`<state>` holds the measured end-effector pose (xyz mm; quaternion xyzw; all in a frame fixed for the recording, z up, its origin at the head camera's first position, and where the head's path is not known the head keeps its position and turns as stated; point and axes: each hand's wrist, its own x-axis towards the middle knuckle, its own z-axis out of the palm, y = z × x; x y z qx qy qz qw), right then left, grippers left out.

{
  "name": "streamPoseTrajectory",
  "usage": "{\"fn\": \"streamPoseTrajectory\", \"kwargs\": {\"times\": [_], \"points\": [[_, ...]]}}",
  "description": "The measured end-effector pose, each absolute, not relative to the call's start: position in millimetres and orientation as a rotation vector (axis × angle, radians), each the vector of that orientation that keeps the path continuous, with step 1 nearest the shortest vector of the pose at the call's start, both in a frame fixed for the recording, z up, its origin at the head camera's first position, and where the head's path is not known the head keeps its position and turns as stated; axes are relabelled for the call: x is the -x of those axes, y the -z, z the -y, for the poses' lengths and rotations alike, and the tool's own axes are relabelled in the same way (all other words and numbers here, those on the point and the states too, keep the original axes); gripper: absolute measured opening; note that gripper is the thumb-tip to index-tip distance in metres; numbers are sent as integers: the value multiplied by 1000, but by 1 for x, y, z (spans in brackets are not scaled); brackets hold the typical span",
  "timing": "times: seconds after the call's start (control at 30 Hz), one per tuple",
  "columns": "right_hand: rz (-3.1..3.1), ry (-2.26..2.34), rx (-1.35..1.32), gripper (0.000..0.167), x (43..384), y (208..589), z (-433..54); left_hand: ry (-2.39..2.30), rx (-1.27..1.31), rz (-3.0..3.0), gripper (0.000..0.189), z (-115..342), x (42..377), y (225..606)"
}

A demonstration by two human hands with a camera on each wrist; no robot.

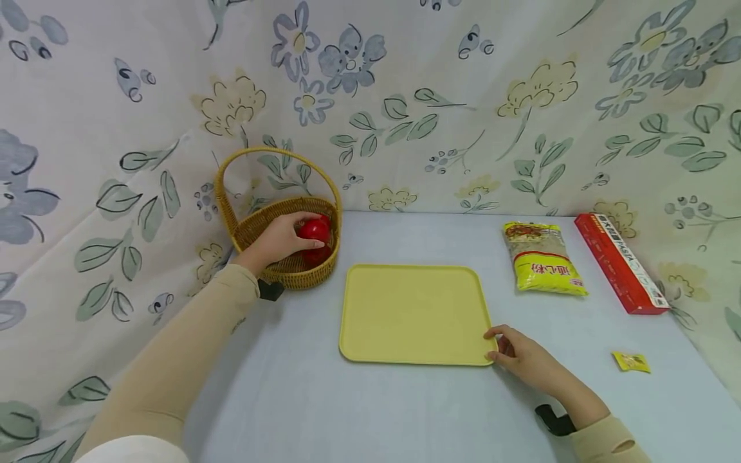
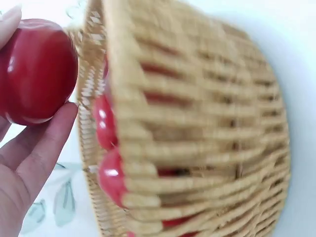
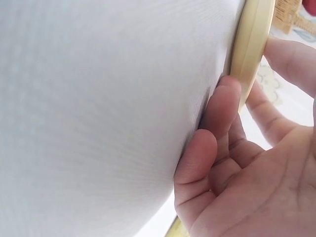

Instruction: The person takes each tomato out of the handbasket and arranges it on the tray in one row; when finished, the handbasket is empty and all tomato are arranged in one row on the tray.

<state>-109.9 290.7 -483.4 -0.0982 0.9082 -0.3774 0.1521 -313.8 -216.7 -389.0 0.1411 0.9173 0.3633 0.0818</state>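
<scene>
My left hand (image 1: pixel 283 239) reaches over the wicker basket (image 1: pixel 298 279), its thumb and fingers curled round a glossy red apple (image 1: pixel 313 230). In the left wrist view the held apple (image 2: pixel 42 71) is at the basket's rim, and more red fruit (image 2: pixel 112 175) shows inside and through the weave. The yellow tray (image 1: pixel 413 315) lies on the table to the right of the basket. At its near right corner my right hand (image 1: pixel 523 358) grips the edge. The right wrist view shows the thumb and fingers around the tray's rim (image 3: pixel 252 44), with other fingertips against the white tabletop.
A yellow bag of pasta (image 1: pixel 544 258) lies at the back right, beside a long red box (image 1: pixel 622 265). Nearer on the right is a small yellow packet (image 1: pixel 631 361). The basket's tall handle (image 1: pixel 278 151) arches above it. Flowered cloth (image 1: pixel 405 96) hangs behind the table.
</scene>
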Motion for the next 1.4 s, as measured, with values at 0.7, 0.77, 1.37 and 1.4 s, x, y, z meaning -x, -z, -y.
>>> {"fn": "streamPoseTrajectory", "kwargs": {"times": [0.7,0.77,1.37,1.4], "points": [[-2604,1089,295,39,110,484,-290,-827,-831,-2774,67,137,255,388],[-2602,1091,288,39,109,484,-291,-710,-886,-2785,65,129,252,395],[-2606,1108,290,38,108,483,-291,-181,-1294,-2810,62,119,236,449],[-2610,1106,294,38,108,483,-291,-182,-1321,-2816,61,119,235,450]]}}
